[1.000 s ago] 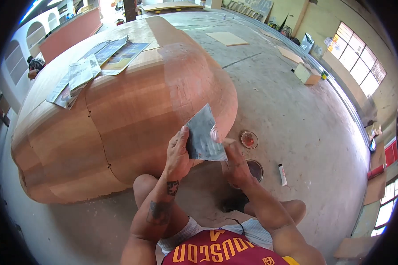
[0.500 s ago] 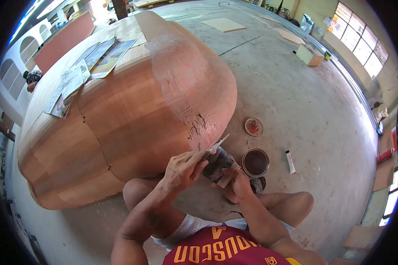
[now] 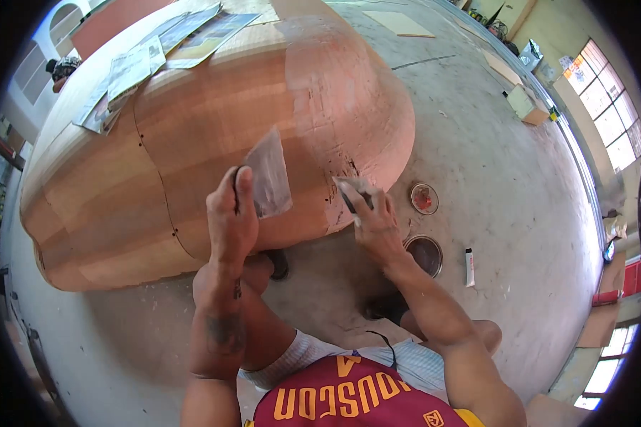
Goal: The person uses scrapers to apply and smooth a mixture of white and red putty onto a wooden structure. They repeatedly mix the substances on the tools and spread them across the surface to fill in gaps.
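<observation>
My left hand point(image 3: 231, 220) is closed around the lower edge of a flat, thin plate point(image 3: 272, 178) smeared with greyish putty, which stands up in front of the curved wooden form point(image 3: 192, 156). In my right hand point(image 3: 379, 231) a dark, flat scraper point(image 3: 349, 196) is gripped between thumb and fingers. Its pale edge is right at the form's rounded end, near dark cracks in a pinkish putty patch point(image 3: 320, 114). Part of the scraper is hidden by my fingers.
Right of the form, an open round can point(image 3: 426, 255), a lid with red paste point(image 3: 424, 198) and a white tube point(image 3: 469, 267) rest on the concrete floor. Newspaper sheets point(image 3: 192, 43) lie on the form. Another person point(image 3: 64, 70) is at the far left.
My hands were together near the form's lower edge and have moved apart. The left went left and up with the plate; the right moved up to the form's rounded end. The view shifted.
</observation>
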Demonstrator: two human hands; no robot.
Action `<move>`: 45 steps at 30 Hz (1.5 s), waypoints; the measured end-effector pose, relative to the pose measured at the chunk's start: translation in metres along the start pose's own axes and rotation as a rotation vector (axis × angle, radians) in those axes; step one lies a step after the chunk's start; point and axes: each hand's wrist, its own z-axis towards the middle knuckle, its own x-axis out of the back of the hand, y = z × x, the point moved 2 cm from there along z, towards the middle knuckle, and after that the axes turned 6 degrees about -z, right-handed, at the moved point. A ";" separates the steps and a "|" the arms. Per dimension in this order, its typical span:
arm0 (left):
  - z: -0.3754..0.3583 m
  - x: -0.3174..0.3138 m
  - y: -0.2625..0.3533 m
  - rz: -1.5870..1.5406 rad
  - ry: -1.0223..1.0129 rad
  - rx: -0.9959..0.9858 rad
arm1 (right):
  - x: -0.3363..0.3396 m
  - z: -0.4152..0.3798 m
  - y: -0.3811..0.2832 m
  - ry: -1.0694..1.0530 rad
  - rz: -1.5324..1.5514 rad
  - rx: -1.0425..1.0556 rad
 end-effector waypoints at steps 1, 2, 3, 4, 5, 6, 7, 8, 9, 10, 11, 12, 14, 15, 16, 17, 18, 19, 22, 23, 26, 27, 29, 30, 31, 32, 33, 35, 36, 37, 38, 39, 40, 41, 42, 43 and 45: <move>0.002 0.003 0.000 -0.014 0.014 0.039 | -0.012 0.005 0.002 0.018 -0.067 0.038; 0.003 0.005 -0.001 -0.028 0.029 0.075 | -0.025 0.011 0.005 0.040 -0.135 0.077; 0.005 0.006 -0.003 -0.035 0.025 0.083 | -0.037 0.015 0.008 0.060 -0.201 0.116; 0.004 0.008 -0.006 -0.041 0.017 0.094 | -0.049 0.017 0.011 0.064 -0.237 0.132; 0.003 0.008 -0.008 -0.048 0.007 0.107 | -0.061 0.016 0.015 0.066 -0.274 0.146; 0.003 0.008 -0.009 -0.059 0.013 0.105 | -0.068 0.013 0.017 0.067 -0.310 0.159; 0.002 0.009 -0.010 -0.069 0.019 0.103 | -0.074 0.005 0.020 0.050 -0.311 0.170; 0.003 0.009 -0.010 -0.080 0.025 0.098 | -0.078 -0.002 0.023 0.036 -0.314 0.181; 0.003 0.009 -0.012 -0.081 0.035 0.100 | -0.078 -0.008 0.023 0.022 -0.316 0.192; 0.002 0.010 -0.013 -0.081 0.044 0.102 | -0.076 -0.018 0.023 -0.013 -0.302 0.204; 0.003 0.010 -0.013 -0.083 0.055 0.100 | -0.071 -0.028 0.023 -0.042 -0.290 0.216; 0.004 0.009 -0.013 -0.087 0.071 0.089 | -0.063 -0.032 0.022 -0.068 -0.280 0.228; 0.005 0.007 -0.012 -0.092 0.102 0.069 | -0.045 -0.031 0.018 -0.098 -0.248 0.225; 0.005 0.007 -0.011 -0.087 0.089 0.076 | -0.036 -0.029 0.014 -0.113 -0.229 0.225; 0.005 0.007 -0.008 -0.078 0.076 0.085 | -0.030 -0.021 0.011 -0.086 -0.232 0.212; 0.004 0.007 -0.008 -0.067 0.060 0.096 | -0.027 -0.006 0.011 -0.060 -0.233 0.196; 0.003 0.005 -0.009 -0.071 0.064 0.090 | -0.024 0.009 0.010 -0.032 -0.234 0.178; 0.004 0.003 -0.011 -0.075 0.068 0.083 | -0.021 0.024 0.009 -0.038 -0.220 0.166; 0.004 -0.002 -0.009 -0.067 0.086 0.049 | -0.024 0.060 0.010 -0.082 -0.210 0.154; 0.004 -0.002 -0.008 -0.063 0.094 0.037 | -0.028 0.066 0.012 -0.118 -0.227 0.167; 0.004 0.000 -0.010 -0.077 0.079 0.075 | -0.034 0.053 0.011 -0.171 -0.243 0.183; 0.004 0.001 -0.011 -0.068 0.093 0.081 | -0.036 0.044 0.009 -0.180 -0.240 0.184; 0.005 0.002 -0.012 -0.048 0.114 0.083 | -0.043 0.023 0.006 -0.138 -0.227 0.181; 0.006 0.002 -0.012 -0.042 0.111 0.091 | -0.048 0.015 0.007 -0.111 -0.223 0.181; 0.006 0.002 -0.012 -0.034 0.107 0.100 | -0.056 0.006 0.008 -0.100 -0.222 0.176; 0.005 0.002 -0.012 -0.026 0.102 0.109 | -0.064 -0.004 0.010 -0.087 -0.221 0.171; 0.005 0.001 -0.012 -0.026 0.092 0.110 | -0.069 -0.010 0.011 -0.073 -0.222 0.166; 0.004 0.000 -0.014 -0.026 0.073 0.113 | -0.078 -0.021 0.012 -0.051 -0.182 0.147; 0.004 0.000 -0.015 -0.022 0.079 0.101 | -0.082 -0.027 0.012 -0.040 -0.162 0.137; 0.003 -0.001 -0.016 -0.019 0.086 0.089 | -0.087 -0.033 0.013 -0.039 -0.179 0.138; 0.003 -0.002 -0.017 -0.018 0.092 0.075 | -0.094 -0.039 0.015 -0.038 -0.197 0.139; 0.003 -0.003 -0.017 -0.030 0.101 0.093 | -0.100 -0.046 0.019 -0.035 -0.219 0.140; 0.004 -0.005 -0.016 -0.044 0.112 0.108 | -0.107 -0.052 0.023 -0.048 -0.211 0.145; 0.005 -0.005 -0.016 -0.058 0.123 0.122 | -0.113 -0.060 0.027 -0.061 -0.202 0.150; 0.005 -0.006 -0.017 -0.059 0.120 0.107 | -0.115 -0.066 0.029 -0.073 -0.195 0.154; 0.006 -0.006 -0.021 -0.061 0.119 0.089 | -0.113 -0.071 0.028 -0.080 -0.181 0.138; 0.009 -0.009 -0.023 -0.084 0.111 0.093 | -0.105 -0.082 0.021 -0.089 -0.156 0.112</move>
